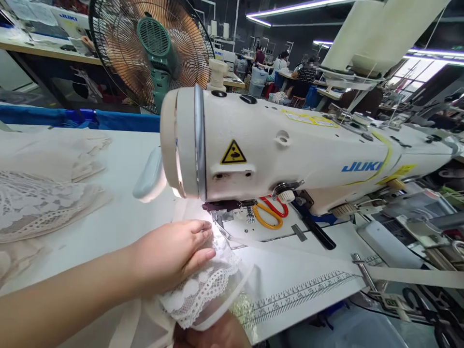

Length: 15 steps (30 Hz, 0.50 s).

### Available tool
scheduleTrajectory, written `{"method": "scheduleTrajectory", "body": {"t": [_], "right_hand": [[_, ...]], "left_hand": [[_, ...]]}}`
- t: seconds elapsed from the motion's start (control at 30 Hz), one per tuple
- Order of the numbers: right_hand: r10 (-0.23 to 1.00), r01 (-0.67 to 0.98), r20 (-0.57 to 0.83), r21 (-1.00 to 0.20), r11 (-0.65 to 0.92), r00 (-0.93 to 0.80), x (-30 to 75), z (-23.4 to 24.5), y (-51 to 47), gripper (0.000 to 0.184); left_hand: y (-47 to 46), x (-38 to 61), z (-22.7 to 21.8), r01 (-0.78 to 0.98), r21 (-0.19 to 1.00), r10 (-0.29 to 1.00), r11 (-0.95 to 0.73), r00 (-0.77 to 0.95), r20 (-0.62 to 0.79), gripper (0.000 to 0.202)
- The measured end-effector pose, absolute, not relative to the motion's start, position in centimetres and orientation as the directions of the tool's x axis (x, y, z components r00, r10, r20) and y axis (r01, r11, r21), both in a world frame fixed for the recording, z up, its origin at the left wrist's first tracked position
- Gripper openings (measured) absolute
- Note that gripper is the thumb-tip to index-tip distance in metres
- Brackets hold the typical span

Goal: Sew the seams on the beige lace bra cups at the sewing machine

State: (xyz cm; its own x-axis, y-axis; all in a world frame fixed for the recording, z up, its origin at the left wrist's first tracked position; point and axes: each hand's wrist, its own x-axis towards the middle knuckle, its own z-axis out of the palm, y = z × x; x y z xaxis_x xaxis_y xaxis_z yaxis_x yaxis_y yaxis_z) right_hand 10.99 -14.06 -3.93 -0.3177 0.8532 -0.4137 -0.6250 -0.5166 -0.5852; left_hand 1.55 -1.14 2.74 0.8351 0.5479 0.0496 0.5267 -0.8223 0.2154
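Note:
White scalloped lace fabric (203, 292) lies on the sewing machine bed, its far end by the presser foot. My left hand (177, 251) rests on top of this lace, fingers stretched forward and thumb a little apart, close to the needle area. At the bottom edge, my right hand (221, 333) is partly under the lace and seems to grip its near edge; most of its fingers are hidden. A narrow pale strip (232, 297) curves along the lace edge. The white JUKI sewing machine (261, 145) stands over the work.
Scissors with orange and red handles (268, 217) lie behind the needle area, beside a black-handled tool (319, 232). A printed ruler (300, 295) runs along the table's front. Lace garment pieces (43, 203) lie left. A fan (155, 48) stands behind; people work far back.

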Motion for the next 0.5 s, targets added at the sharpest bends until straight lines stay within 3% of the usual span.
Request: {"method": "scheduleTrajectory", "body": {"t": [0.07, 0.17, 0.23, 0.37, 0.5], "right_hand": [[0.852, -0.599, -0.373, -0.606, -0.524, -0.368, 11.0, -4.8, -14.0, 0.079], [0.902, -0.602, -0.218, -0.683, -0.413, -0.372, 10.9, -6.4, -14.2, 0.077], [0.912, -0.608, -0.227, -0.686, -0.399, -0.342, 10.4, -7.1, -14.1, 0.066], [0.861, -0.573, -0.34, -0.645, -0.506, -0.377, 10.0, -6.8, -13.7, 0.046], [0.906, -0.683, -0.225, -0.598, -0.419, -0.358, 10.7, -5.5, -13.8, 0.05]], "left_hand": [[-1.6, 1.8, 3.3, 0.526, 0.206, 0.534, -0.825, 0.845, -0.023, 0.05], [-1.5, 2.2, 4.1, 0.53, 0.144, 0.515, -0.836, 0.848, -0.129, 0.052], [-1.1, 2.5, 4.5, 0.533, 0.094, 0.514, -0.841, 0.841, -0.167, 0.053], [-0.6, 2.6, 4.5, 0.508, 0.046, 0.493, -0.86, 0.852, -0.179, 0.052], [-0.6, 2.3, 3.7, 0.479, 0.004, 0.476, -0.878, 0.872, -0.115, 0.05]]}}
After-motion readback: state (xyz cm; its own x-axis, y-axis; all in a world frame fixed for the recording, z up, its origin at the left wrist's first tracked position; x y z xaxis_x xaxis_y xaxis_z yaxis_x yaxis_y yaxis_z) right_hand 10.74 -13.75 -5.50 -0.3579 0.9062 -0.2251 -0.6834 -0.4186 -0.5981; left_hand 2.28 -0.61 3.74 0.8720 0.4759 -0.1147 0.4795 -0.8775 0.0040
